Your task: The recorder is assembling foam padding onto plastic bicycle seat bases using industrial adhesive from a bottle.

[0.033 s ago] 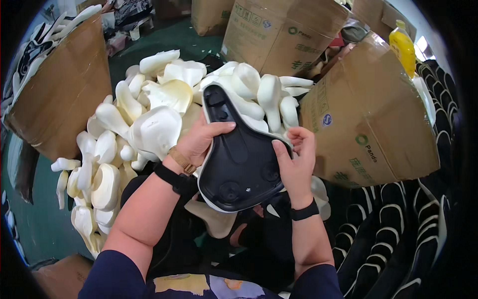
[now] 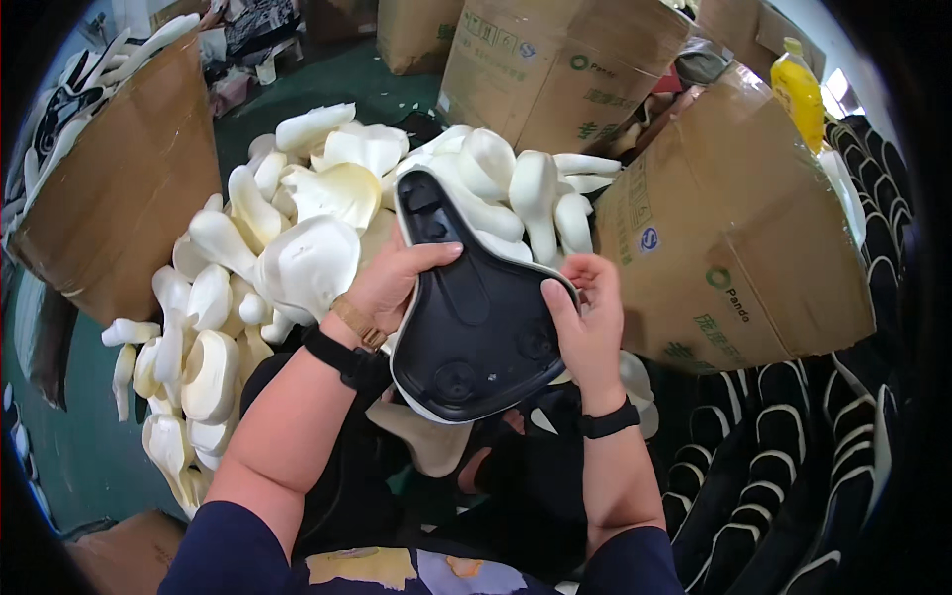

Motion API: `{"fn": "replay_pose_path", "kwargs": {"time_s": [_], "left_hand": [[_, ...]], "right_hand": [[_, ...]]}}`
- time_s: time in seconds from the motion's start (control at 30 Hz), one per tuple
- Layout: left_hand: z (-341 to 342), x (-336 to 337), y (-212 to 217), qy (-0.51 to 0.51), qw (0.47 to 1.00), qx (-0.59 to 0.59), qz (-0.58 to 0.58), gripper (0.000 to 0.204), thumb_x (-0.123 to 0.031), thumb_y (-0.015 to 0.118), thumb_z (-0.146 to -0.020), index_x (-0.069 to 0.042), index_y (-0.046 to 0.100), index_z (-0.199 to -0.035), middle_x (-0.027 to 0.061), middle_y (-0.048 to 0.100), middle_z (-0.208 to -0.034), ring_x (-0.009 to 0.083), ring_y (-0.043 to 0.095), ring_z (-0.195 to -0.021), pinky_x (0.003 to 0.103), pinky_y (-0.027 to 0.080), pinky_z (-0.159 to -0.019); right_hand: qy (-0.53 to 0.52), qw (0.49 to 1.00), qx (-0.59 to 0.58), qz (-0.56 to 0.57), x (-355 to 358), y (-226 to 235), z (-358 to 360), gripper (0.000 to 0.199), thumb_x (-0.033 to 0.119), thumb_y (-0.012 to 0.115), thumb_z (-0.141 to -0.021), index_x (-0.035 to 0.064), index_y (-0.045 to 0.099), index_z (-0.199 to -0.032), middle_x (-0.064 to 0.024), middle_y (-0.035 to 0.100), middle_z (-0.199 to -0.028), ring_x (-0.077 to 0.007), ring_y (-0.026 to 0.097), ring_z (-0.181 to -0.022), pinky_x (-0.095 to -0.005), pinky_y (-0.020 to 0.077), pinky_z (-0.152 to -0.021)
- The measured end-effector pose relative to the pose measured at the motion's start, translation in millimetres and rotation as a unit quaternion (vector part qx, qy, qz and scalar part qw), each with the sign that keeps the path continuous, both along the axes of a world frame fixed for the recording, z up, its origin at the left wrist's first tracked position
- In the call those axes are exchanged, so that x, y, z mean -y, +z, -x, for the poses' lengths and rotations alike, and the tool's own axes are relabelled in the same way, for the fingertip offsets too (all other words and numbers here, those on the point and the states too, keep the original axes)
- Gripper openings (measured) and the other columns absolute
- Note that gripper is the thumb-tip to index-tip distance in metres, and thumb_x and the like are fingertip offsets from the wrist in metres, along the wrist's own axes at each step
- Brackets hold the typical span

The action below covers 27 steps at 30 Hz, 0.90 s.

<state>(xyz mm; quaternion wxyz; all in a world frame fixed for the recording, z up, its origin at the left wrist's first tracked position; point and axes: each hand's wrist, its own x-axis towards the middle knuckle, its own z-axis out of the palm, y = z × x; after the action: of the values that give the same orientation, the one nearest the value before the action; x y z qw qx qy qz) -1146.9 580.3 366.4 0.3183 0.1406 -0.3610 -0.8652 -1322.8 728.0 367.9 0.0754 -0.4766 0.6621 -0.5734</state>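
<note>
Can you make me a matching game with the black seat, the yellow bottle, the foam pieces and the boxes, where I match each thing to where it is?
Things:
1. black seat
2. yellow bottle
3. cream foam pieces
4. striped black seats

Places:
A. stacked at the lower right
B. heaped in a pile in front of the person
C. held between the left hand and the right hand
D. standing on top of a cardboard box at the upper right

Pairs: 1-C, 2-D, 3-B, 4-A
</note>
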Motion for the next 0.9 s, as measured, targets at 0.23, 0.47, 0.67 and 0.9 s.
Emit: {"fn": "replay_pose_path", "kwargs": {"time_s": [0.23,0.47,0.67,0.9], "left_hand": [[-8,7,-2,0.050,0.999,0.001,-0.005,0.068,0.006,0.064,-0.082,-0.007,0.035,-0.142,0.0103,0.056,-0.125,0.0227,0.060,-0.111,0.036,0.054,-0.091],[-18,10,13,0.118,0.990,-0.073,-0.041,0.043,-0.018,0.067,-0.092,-0.007,0.047,-0.128,0.0129,0.065,-0.106,0.0240,0.066,-0.099,0.037,0.053,-0.089],[-19,19,8,0.178,0.969,0.014,0.171,0.038,-0.020,0.063,-0.094,-0.006,0.047,-0.126,0.0112,0.065,-0.104,0.0220,0.066,-0.096,0.034,0.053,-0.085],[-10,19,-1,0.075,0.965,0.172,0.183,0.049,-0.020,0.065,-0.092,-0.007,0.043,-0.134,0.0070,0.059,-0.111,0.0145,0.063,-0.098,0.029,0.053,-0.081]], "right_hand": [[0.140,0.965,0.187,-0.124,-9,-21,8,0.051,0.034,0.057,-0.098,-0.0025,0.047,-0.133,-0.0091,0.060,-0.118,-0.0147,0.054,-0.107,-0.0297,0.0418,-0.096],[0.111,0.986,0.092,-0.086,-10,-7,4,0.040,0.026,0.056,-0.099,-0.0030,0.055,-0.126,-0.0102,0.064,-0.111,-0.0154,0.057,-0.103,-0.0292,0.0434,-0.093],[0.080,0.991,0.079,-0.075,-23,3,3,0.040,0.023,0.057,-0.097,-0.0013,0.054,-0.129,-0.0097,0.062,-0.118,-0.0169,0.056,-0.108,-0.0299,0.0416,-0.097],[-0.125,0.965,-0.206,-0.103,-96,79,62,0.043,0.014,0.067,-0.087,0.0007,0.057,-0.126,-0.0149,0.064,-0.118,-0.0247,0.060,-0.108,-0.0338,0.0450,-0.095]]}}
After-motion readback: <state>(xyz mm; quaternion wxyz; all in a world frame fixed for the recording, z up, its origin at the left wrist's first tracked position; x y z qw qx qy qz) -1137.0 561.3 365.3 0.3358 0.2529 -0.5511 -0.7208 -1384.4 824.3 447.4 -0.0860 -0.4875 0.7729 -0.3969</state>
